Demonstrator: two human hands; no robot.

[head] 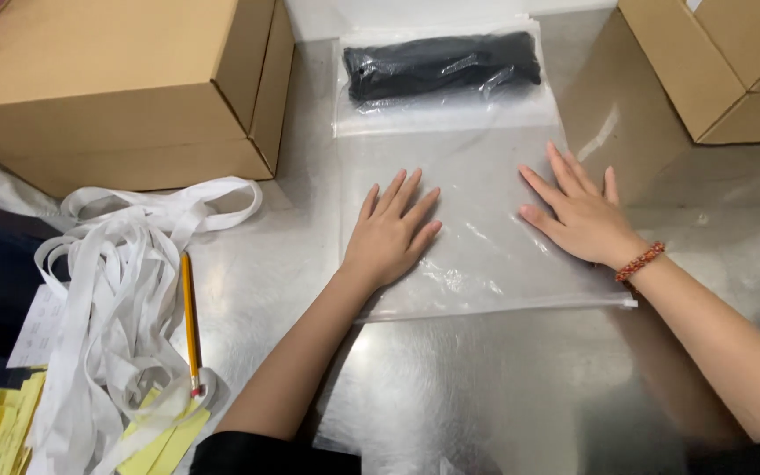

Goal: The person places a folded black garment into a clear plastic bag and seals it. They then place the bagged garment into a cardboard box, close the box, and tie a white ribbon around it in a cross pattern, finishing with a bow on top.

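1. Head view, the hands: the left hand (390, 230) lies flat, palm down, fingers spread, pressing on the clear plastic bag (477, 220). The right hand (579, 214) lies the same way on the bag's right part, fingers splayed and gripping nothing. A red beaded bracelet (640, 261) circles the right wrist.
2. Head view, the bag: it lies on the steel table (503, 387), long side running away from the person. Its near edge, a thin white zip strip (503, 308), sits just behind the wrists. A folded black garment (443, 66) fills the bag's far end, well beyond both hands; the bag under the palms is flat and see-through.
3. Head view, packages: left of the bag stands a plain brown cardboard box (125, 88), closed. To the bag's right, at the far corner, stand more brown cartons (714, 62).
4. Head view, labels: near-left of the bag sits a heap of white paper strips (116, 281). A yellow pencil (189, 321) lies along the heap's right side. Yellow slips (2, 427) and a white printed sheet (37, 325) lie under the heap.
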